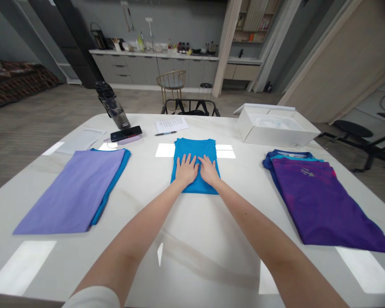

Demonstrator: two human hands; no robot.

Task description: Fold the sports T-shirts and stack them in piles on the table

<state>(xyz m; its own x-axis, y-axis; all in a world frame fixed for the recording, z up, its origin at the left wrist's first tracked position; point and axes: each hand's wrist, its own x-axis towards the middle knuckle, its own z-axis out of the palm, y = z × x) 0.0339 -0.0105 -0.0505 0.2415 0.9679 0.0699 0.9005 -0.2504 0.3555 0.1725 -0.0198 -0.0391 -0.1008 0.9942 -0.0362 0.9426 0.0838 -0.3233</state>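
A blue shirt (195, 146), folded into a neat rectangle, lies flat on the white table (192, 248) in front of me. My left hand (186, 170) rests palm down on its middle, fingers spread. Beside it, my right hand (208, 170) also presses flat on the cloth, its fingers apart and nearly touching the left. On the left side is a folded lavender garment (70, 192) with a blue one (111, 192) partly under it. To the right, a folded purple shirt (324, 201) covers most of some blue garments (272, 160).
A white open box (266, 132) stands at the back right. Toward the back left are a dark water bottle (114, 109), a black phone (126, 134), a pen (165, 133) and a printed sheet (171, 124). A black-framed chair (191, 102) stands beyond the far edge.
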